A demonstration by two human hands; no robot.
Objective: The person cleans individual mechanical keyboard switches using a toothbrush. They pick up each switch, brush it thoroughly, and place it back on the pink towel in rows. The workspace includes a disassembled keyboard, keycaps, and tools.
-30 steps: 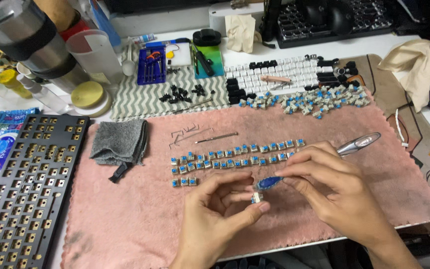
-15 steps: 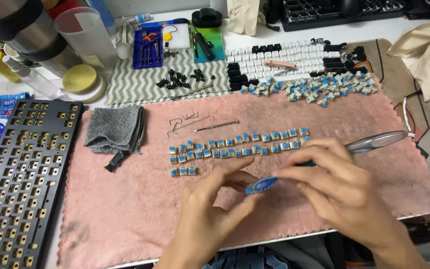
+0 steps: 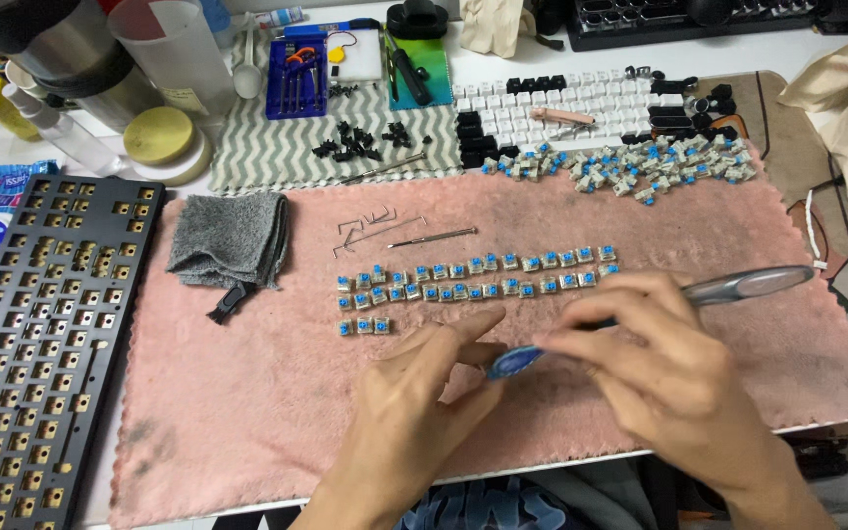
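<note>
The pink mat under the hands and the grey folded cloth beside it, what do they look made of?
The pink mat looks like soft fleece or microfibre: matte, fuzzy nap, wavy stitched edge. The grey folded cloth looks like terry or microfibre towelling: looped, nubby surface, limp folds.

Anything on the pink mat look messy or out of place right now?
Mostly tidy: the switch rows lie lined up. The loose switch pile at the mat's top edge is jumbled, some tipped over, and the grey cloth lies crumpled with a black tool poking out beneath.
</note>
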